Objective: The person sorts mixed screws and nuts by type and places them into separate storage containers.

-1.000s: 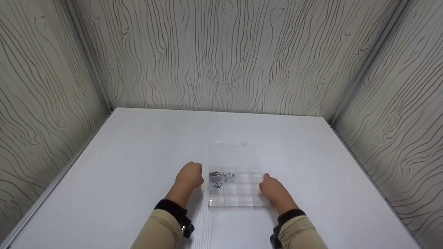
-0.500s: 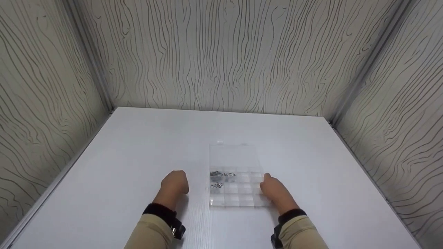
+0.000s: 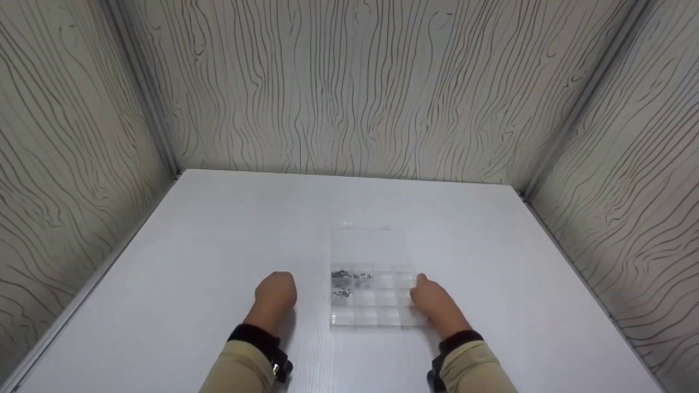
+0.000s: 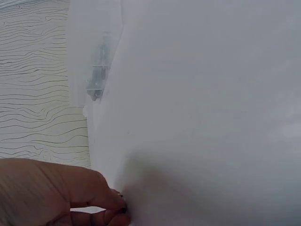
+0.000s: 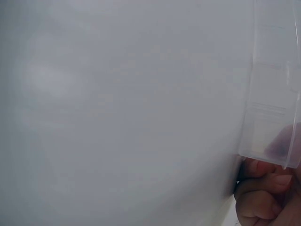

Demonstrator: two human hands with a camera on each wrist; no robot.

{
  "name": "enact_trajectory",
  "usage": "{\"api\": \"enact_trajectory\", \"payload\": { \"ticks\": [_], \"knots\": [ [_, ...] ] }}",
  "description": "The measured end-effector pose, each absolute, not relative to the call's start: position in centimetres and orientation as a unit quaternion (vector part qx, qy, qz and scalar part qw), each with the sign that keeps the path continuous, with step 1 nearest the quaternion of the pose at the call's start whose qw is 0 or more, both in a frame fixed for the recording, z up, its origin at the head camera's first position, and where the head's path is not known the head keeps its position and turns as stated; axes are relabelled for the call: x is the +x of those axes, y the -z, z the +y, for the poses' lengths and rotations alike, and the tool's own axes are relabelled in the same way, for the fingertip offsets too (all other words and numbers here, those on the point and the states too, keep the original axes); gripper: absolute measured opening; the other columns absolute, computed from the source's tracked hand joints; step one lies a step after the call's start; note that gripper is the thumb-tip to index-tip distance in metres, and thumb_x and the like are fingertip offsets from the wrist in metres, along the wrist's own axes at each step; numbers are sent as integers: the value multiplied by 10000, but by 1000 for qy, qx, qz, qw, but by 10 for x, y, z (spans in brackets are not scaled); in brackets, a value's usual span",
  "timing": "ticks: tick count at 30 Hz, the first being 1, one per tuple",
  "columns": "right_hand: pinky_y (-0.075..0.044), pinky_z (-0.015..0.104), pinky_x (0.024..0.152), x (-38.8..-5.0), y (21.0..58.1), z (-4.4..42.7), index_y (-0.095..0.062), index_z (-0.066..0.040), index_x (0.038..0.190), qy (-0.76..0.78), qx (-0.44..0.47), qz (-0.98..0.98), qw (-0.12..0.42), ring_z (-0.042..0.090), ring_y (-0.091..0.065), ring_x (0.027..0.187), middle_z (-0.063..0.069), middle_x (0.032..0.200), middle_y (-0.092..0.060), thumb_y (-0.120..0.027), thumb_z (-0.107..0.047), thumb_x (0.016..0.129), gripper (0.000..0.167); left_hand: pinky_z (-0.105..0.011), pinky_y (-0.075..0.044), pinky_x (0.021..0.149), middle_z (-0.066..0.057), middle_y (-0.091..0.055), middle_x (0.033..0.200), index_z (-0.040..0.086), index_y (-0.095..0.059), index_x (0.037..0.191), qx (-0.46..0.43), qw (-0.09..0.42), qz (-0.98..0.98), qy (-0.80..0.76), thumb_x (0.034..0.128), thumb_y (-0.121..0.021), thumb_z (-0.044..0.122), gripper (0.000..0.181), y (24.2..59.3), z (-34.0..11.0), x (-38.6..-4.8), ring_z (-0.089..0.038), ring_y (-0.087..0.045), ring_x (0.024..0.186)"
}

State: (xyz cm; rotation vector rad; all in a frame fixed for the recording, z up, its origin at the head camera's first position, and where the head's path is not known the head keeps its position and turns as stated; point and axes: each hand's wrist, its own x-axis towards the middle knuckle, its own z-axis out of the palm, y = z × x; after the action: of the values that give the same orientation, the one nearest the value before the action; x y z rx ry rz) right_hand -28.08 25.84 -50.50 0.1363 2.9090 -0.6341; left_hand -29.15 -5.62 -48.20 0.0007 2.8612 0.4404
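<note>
A clear plastic compartment organizer box (image 3: 377,314) lies on the white table with its lid (image 3: 368,244) folded back, away from me. Small metal fasteners (image 3: 343,274) sit in a few compartments on its left side. My right hand (image 3: 437,305) grips the box's near right side; in the right wrist view its fingers (image 5: 257,205) curl at a corner and the thumb shows through the plastic. To the left of the box, my left hand (image 3: 276,295) is apart from it. Its thumb and finger pinch a tiny dark metal piece (image 4: 123,210), mostly hidden, kind unclear.
The white tabletop (image 3: 218,218) surrounds the box on all sides. Wood-grain patterned panels (image 3: 349,87) rise behind it and along the left and right, with grey metal posts (image 3: 143,93) at the corners.
My left hand has moved left and slightly toward me, away from the box's left edge, and now stays nearly still. The right hand and box keep their place.
</note>
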Motion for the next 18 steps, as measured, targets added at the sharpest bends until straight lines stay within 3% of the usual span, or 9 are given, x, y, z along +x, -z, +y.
{"api": "enact_trajectory", "payload": {
  "ticks": [10,15,18],
  "knots": [
    [-467,461,818,-280,505,258,-268,168,1321,217,57,971,86,384,-543,989,351,1175,-487,-391,-113,921,504,-370,-523,739,-126,-631,942,-7,-644,923,-1,119,982,-149,823,-486,-58,194,478,-53,-298,-251,-596,886],
    [-431,490,890,-280,504,258,-248,167,1333,227,58,968,87,424,-494,1084,359,1236,-441,-382,-111,920,515,-351,-518,627,-98,-630,877,21,-645,880,17,98,982,-158,748,-568,-29,161,471,-44,-306,-206,-562,746],
    [-410,503,921,-280,504,258,-243,167,1335,230,59,967,89,442,-462,1127,360,1248,-430,-378,-108,919,517,-361,-522,664,-101,-638,920,32,-641,934,31,82,982,-169,724,-623,5,213,466,-34,-311,-218,-581,792]
  ]
}}
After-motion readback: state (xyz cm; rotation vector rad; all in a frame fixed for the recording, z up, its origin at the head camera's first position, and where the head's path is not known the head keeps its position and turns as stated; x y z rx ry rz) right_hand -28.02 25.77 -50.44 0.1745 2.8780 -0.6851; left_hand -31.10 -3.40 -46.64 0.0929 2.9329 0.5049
